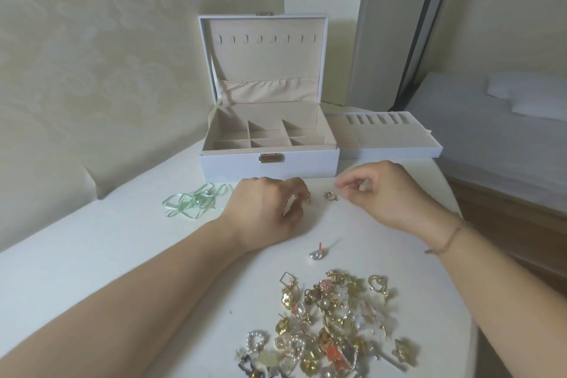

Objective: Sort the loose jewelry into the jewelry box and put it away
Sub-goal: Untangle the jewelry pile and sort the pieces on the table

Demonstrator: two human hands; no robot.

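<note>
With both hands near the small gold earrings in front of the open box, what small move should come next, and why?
Probably lift the gold earring that the left hand pinches and drop it into a compartment of the open jewelry box. Its compartments look empty, and a second gold earring lies on the table beside the right hand.

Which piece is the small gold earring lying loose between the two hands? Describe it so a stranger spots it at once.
Start at the white jewelry box and drop to the table below its latch. The gold earring lies there alone between both hands, far from the jewelry pile.
</note>
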